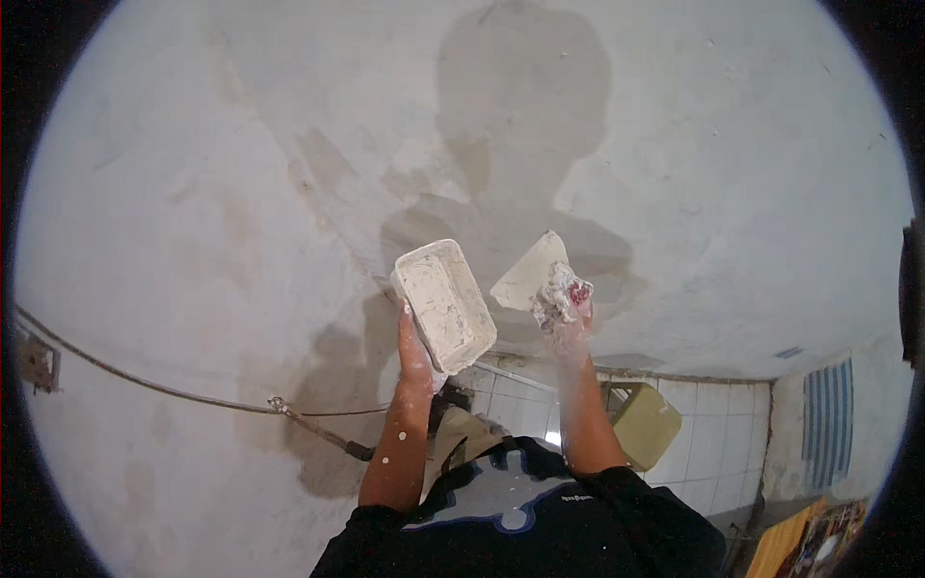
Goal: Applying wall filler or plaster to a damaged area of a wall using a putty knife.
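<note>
Up against the plastered wall (241, 193), my left hand (416, 352) grips the putty tray (445, 303) tilted toward my right hand (568, 308), closed on the putty knife (528, 272) for easy loading.

A thin cable (145, 383) runs across the plastered wall (241, 193).

This is a room in a house under repair, likely a bathroom or kitchen. A rough plastered wall (289, 144), patchy grey and white with damp-looking stains, fills most of the view. Below it runs a band of white wall tiles (713, 433). A loose cable (173, 390) crosses the plaster from a small wall box (37, 361). A blue striped cloth (829, 424) hangs at the right.
</note>
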Motion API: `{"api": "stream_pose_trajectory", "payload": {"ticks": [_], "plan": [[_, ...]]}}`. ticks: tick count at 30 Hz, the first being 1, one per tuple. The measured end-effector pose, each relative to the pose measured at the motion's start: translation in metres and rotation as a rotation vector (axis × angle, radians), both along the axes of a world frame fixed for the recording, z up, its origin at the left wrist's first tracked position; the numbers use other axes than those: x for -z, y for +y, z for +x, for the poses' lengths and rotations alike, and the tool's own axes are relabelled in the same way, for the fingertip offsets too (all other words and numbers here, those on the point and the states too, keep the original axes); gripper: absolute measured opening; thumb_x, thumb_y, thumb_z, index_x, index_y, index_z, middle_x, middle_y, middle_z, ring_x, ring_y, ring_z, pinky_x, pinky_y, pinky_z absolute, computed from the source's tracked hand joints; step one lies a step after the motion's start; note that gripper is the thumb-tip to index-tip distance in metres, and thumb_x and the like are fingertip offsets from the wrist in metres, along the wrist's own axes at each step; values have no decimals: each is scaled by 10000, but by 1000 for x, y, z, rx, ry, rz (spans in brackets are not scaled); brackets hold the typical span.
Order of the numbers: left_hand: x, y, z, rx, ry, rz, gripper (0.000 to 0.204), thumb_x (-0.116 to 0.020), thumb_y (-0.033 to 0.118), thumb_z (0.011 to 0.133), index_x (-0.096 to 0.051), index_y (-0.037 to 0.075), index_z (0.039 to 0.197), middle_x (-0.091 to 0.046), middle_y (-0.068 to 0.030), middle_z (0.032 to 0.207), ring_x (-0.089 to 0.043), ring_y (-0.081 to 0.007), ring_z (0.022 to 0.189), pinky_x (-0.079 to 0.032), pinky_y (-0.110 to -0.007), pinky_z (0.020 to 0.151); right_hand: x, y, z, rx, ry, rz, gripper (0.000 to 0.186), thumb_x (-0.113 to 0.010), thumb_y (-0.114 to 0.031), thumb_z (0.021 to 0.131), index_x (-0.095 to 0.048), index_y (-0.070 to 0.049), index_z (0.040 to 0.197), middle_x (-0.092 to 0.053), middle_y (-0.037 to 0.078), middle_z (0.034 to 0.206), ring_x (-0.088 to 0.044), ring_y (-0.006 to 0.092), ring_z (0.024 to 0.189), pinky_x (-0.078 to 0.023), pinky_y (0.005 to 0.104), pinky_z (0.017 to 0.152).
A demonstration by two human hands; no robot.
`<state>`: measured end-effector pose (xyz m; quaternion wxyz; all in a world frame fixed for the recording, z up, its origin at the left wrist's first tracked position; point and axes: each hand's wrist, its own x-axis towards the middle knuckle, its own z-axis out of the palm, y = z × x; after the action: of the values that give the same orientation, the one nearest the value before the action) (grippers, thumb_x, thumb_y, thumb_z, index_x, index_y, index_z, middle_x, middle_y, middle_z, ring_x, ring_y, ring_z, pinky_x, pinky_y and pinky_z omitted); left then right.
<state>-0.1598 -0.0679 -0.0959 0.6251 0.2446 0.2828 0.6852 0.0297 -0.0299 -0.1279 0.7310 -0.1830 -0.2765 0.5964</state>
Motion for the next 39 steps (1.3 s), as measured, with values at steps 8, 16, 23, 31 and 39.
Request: {"api": "stream_pose_trajectory", "payload": {"ticks": [8,16,23,31,39], "plan": [[-30,-18,38,-89,166,200,702,-368,544,835,-225,54,1316,-344,-131,1283,-381,-275,1154,-337,-408,951,4,2,17,-79,-46,35,291,-532,-32,796,-487,25,1077,-564,92,995,-566,155,850,-467,286,736],[-35,-14,50,-115,129,165,718,-376,549,831,-217,47,1319,-329,-131,1291,-355,-266,1170,-312,-401,966,-2,-2,20,-45,-127,148,326,-570,-17,766,-469,8,1075,-556,105,992,-574,181,868,-487,330,768],[-30,-2,57,-161,141,87,721,-347,553,843,-204,41,1330,-290,-123,1333,-333,-257,1193,-278,-364,986,1,-6,15,-24,-155,82,314,-543,-15,790,-453,3,1090,-550,111,1014,-566,202,906,-484,344,781],[-34,2,72,-220,197,-18,756,-376,569,826,-195,38,1334,-290,-117,1335,-323,-252,1200,-253,-358,998,-24,-13,24,-36,-412,54,237,-513,-51,827,-520,32,1049,-589,96,978,-557,153,892,-422,255,794],[-24,14,76,-275,248,-93,722,-364,536,845,-196,30,1331,-292,-124,1332,-324,-249,1200,-254,-354,997,4,2,21,555,-904,455,226,-486,20,798,-536,24,1019,-548,155,987,-578,214,863,-458,316,739]]}}
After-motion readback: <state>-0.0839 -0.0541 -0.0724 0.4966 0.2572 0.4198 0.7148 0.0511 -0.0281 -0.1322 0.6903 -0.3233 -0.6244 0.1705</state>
